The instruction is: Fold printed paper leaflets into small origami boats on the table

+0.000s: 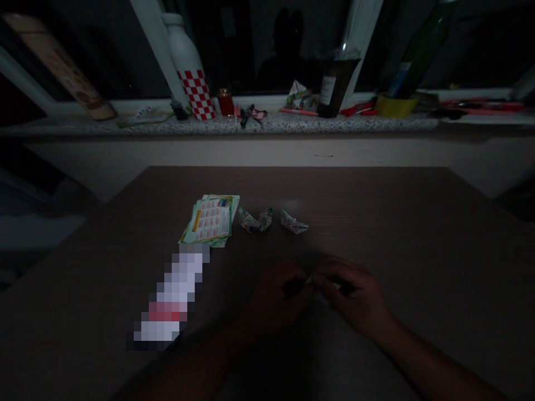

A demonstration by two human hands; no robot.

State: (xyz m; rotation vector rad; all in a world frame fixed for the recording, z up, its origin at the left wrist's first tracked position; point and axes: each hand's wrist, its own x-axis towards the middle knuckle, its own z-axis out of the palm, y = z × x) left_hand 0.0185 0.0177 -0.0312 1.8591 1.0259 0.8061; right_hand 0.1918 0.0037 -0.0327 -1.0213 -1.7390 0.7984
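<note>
Over the dark wooden table (397,223), my left hand (278,289) and my right hand (355,292) meet, fingertips pinched together. Between them shows a small pale bit of folded paper (310,279), mostly hidden by my fingers. Beyond my hands lie small boat-like folded paper pieces: one (249,221) touching or nearly touching another (266,219), and a third (294,223) slightly apart to the right. A stack of printed paper sheets (213,220) with a calendar-like grid lies to their left. Dim light blurs the details of my fingers.
A phone-like object with a pixelated screen (171,295) lies left of my hands. Along the granite windowsill (280,123) stand a red-checkered white bottle (194,78), a dark cup (334,86), a yellow holder (396,106), a green bottle (426,44) and a tall tube (62,67).
</note>
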